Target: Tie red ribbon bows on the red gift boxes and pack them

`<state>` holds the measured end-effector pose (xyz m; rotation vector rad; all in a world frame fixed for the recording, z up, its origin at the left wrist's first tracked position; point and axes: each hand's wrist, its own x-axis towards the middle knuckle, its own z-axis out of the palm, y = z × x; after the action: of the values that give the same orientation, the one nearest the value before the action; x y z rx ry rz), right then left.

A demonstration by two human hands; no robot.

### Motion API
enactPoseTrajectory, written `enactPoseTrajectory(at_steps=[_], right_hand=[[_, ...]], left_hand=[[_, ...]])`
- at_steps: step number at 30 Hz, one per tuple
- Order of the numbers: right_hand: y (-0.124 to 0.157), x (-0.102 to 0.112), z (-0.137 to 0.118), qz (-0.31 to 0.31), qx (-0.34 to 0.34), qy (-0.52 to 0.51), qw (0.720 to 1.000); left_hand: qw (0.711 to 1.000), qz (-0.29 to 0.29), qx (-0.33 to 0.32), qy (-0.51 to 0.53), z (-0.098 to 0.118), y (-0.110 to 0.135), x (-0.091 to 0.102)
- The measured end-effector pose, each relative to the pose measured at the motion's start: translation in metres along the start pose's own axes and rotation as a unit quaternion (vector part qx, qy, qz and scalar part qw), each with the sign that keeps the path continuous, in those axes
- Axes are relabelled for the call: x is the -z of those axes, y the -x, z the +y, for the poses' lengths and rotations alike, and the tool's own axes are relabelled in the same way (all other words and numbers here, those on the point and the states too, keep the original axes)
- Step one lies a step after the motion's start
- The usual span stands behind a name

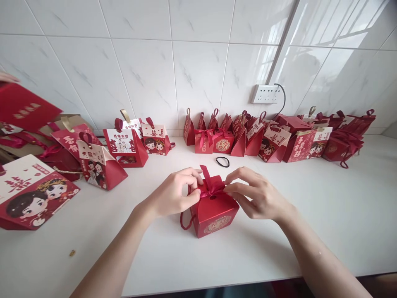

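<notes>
A red gift box (215, 215) with a gold round print stands on the white counter between my hands. A dark red ribbon (211, 187) is tied in a bow on its lid, one end pointing up. My left hand (181, 190) is closed in a pinch on the ribbon's left side. From the right, my right hand (257, 192) pinches the ribbon's other side between thumb and fingers. At the box's left side hangs a red cord handle (186, 222). Parts of the ribbon are hidden behind my fingertips.
Several red gift boxes (214, 140) line the tiled wall, more at right. At left are printed boxes (99, 165) and a large box (34, 194). A black hair tie (222, 162) lies behind my box. Another person's hand (8, 77) touches a red box (26, 105).
</notes>
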<state>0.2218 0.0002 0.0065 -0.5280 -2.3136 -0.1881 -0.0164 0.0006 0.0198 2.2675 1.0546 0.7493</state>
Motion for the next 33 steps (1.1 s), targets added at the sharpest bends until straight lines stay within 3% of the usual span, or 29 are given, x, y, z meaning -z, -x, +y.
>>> enactPoseTrajectory(at_steps=[3, 6, 8, 10, 13, 20, 33], right_hand=[[-0.004, 0.001, -0.005, 0.017, -0.156, -0.086, 0.984], [-0.007, 0.002, -0.008, -0.027, -0.379, -0.170, 0.909], [-0.009, 0.003, -0.010, -0.096, -0.444, -0.225, 0.862], [-0.009, 0.004, -0.011, -0.161, -0.448, -0.265, 0.839], [-0.009, 0.006, -0.012, -0.213, -0.439, -0.274, 0.829], [-0.009, 0.005, -0.012, -0.210, -0.431, -0.277, 0.833], [-0.009, -0.001, -0.011, -0.202, -0.453, -0.350, 0.795]], left_hand=[[0.999, 0.022, -0.007, -0.034, 0.002, -0.001, 0.002], [0.998, 0.054, -0.003, -0.041, 0.004, -0.001, 0.004], [0.998, 0.057, 0.018, -0.016, 0.004, 0.000, 0.005], [0.997, 0.048, 0.047, 0.025, 0.004, 0.001, 0.006], [0.992, 0.015, 0.101, 0.078, 0.006, 0.002, 0.008], [0.966, -0.063, 0.235, 0.087, 0.009, 0.002, 0.017], [0.954, -0.144, 0.215, 0.149, 0.002, -0.001, 0.012]])
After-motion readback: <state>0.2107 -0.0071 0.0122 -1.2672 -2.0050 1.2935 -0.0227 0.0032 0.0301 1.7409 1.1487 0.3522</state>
